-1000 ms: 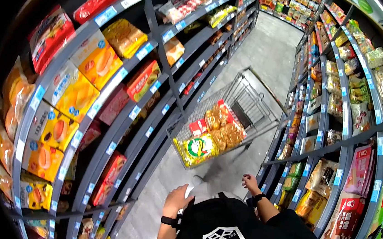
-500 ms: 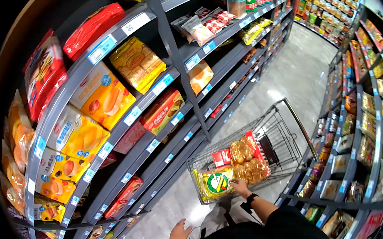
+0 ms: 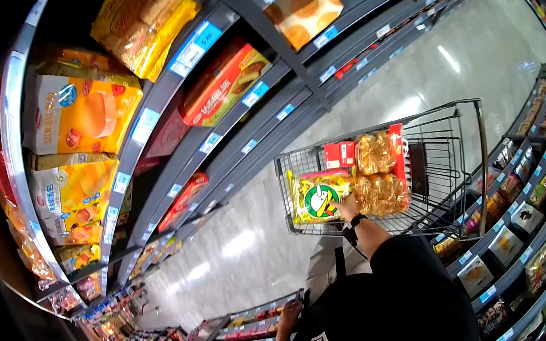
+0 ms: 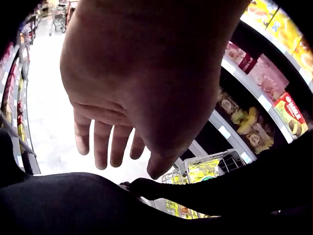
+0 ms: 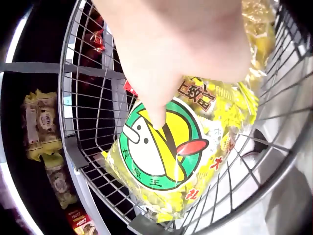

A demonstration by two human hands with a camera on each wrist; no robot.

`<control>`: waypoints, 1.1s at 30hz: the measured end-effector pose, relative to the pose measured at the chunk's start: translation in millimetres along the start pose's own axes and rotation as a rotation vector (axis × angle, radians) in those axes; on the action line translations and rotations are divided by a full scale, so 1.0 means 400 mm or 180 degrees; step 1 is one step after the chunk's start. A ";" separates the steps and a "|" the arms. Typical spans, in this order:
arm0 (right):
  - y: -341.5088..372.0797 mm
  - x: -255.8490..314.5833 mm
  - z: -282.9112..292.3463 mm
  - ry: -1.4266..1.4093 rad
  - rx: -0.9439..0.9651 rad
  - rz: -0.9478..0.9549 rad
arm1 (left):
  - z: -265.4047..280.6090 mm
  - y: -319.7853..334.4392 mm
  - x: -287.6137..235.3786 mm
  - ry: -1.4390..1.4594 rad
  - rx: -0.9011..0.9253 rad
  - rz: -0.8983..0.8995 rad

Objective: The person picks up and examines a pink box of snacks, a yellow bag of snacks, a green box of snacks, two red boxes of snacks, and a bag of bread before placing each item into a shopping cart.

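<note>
My right hand (image 3: pixel 349 209) reaches into a metal shopping cart (image 3: pixel 457 154). One straight digit touches the round green-ringed duck logo on a clear-and-yellow bag of wrapped pieces (image 5: pixel 164 196); the other fingers are mostly hidden. Beside that bag lie golden-brown bread packs (image 3: pixel 379 194) with a red strip, and a small red-and-white packet (image 3: pixel 339 155). My left hand (image 4: pixel 142 83) hangs at my side over the aisle, fingers loose and nearly straight, with nothing in it.
Shelves (image 3: pixel 236 122) with bread bags and boxes stand close on the left of the cart. Lower shelves of packaged snacks (image 3: pixel 541 264) curve along the right. Grey shiny floor (image 3: pixel 229 259) runs between them. Another cart (image 4: pixel 57 22) stands far off in the left wrist view.
My right hand has moved from my side into the cart and onto the yellow bag. The view has turned, and the cart appears turned and further right. My left hand stays low.
</note>
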State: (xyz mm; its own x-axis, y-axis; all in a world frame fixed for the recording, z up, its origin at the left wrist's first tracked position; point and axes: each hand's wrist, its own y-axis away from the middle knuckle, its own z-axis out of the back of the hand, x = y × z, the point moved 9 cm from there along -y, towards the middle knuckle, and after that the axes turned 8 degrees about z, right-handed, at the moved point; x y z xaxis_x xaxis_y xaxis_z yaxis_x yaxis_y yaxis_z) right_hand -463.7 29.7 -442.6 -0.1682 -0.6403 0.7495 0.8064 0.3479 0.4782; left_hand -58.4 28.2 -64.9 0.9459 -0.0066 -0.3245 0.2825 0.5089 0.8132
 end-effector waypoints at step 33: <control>0.873 1.088 0.685 0.2515 -0.1481 0.4090 | 0.349 -0.126 -0.308 -0.0129 -0.0300 -0.2002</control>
State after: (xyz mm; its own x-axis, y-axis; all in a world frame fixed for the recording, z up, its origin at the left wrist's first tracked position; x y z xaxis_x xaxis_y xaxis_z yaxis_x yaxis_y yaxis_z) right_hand -410.6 60.2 176.2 0.9439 -0.3279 0.0380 0.2935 0.7808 -0.5515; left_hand -166.9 -116.6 1.7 0.6095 -0.3603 -0.7061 0.7724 0.4706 0.4265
